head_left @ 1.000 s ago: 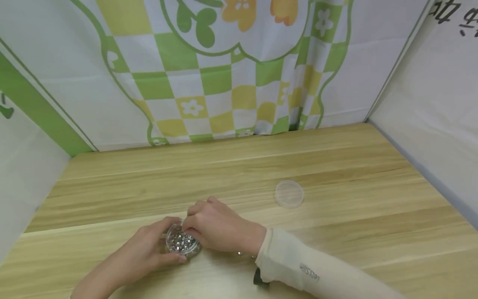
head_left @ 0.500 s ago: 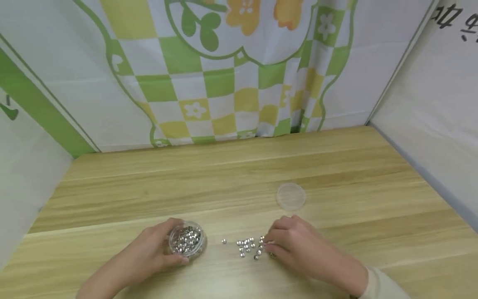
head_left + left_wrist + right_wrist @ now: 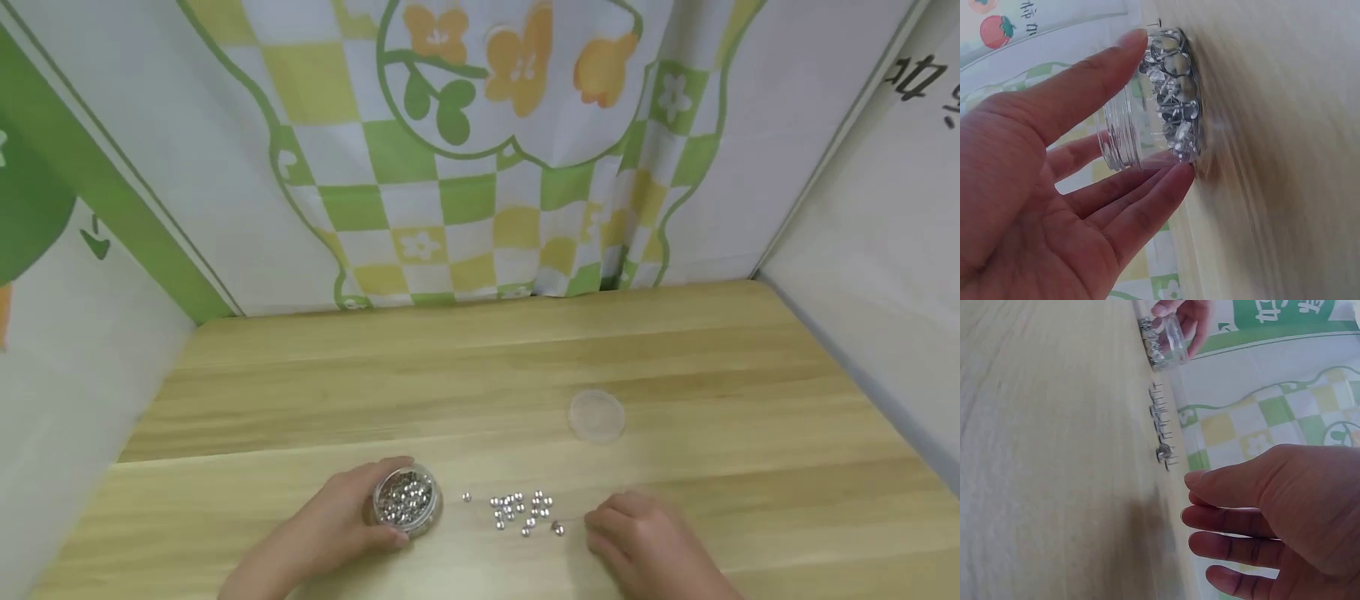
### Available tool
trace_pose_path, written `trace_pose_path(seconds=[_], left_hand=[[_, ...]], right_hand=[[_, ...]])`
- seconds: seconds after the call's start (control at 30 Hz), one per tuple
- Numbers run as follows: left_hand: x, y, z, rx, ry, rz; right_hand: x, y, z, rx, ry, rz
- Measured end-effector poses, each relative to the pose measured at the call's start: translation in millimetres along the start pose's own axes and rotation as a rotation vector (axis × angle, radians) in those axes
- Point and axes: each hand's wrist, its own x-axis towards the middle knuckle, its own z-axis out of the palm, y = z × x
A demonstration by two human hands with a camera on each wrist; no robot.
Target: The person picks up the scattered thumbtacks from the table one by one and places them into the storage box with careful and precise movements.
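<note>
My left hand [image 3: 333, 521] grips a clear round jar [image 3: 1119, 134], thumb on one side and fingers on the other. Silver thumbtacks [image 3: 1175, 94] fill the bottom of the jar, which has a threaded neck and no lid on. Right of the jar, several loose thumbtacks [image 3: 519, 497] lie in a loose cluster on the table; the right wrist view shows their pins [image 3: 1159, 409] pointing up. My right hand [image 3: 652, 542] is just right of the cluster, its fingers [image 3: 1229, 519] loosely bent and holding nothing.
A clear round lid [image 3: 597, 416] lies flat on the wooden table [image 3: 375, 375], beyond the cluster. A green and yellow checked curtain [image 3: 465, 200] hangs at the table's back edge. White panels [image 3: 885, 250] stand at both sides.
My right hand moved from the jar to the right, let go of thumbtacks onto the table and drew away from the cluster. My left hand kept its hold on the jar.
</note>
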Motion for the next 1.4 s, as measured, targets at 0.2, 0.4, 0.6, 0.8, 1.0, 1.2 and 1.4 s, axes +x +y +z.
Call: trace_pose_path(seconds=[0.2,0.4,0.6,0.8,1.0,1.2,1.4], left_hand=[[-6.8,-0.6,6.2,-0.018,0.021,-0.008],[-4.7,4.8,5.4,-0.072,0.039,-0.04],[-5.3,7.9,6.3,-0.079,0.048,-0.055],[-6.5,8.4,7.1,-0.072,0.056,-0.067],[-7.6,8.9,9.3,-0.047,0.076,-0.067],[-11.0,8.8,12.6,-0.056,0.093,-0.093],[-13.6,12.0,17.5,-0.071,0.108,-0.116]], right_hand=[[7.9,-2.1,18.7,0.015,-0.014,-0.068],[17.6,-7.3,27.0,0.026,-0.073,-0.074],[19.2,-12.7,28.1,0.032,-0.125,-0.019],[22.1,-15.1,30.6,0.024,-0.123,-0.006],[22.3,-14.0,31.9,0.047,-0.131,0.027],[19.9,-13.6,30.7,0.063,-0.102,0.02],[28.1,-20.6,17.2,0.141,-0.039,0.067]])
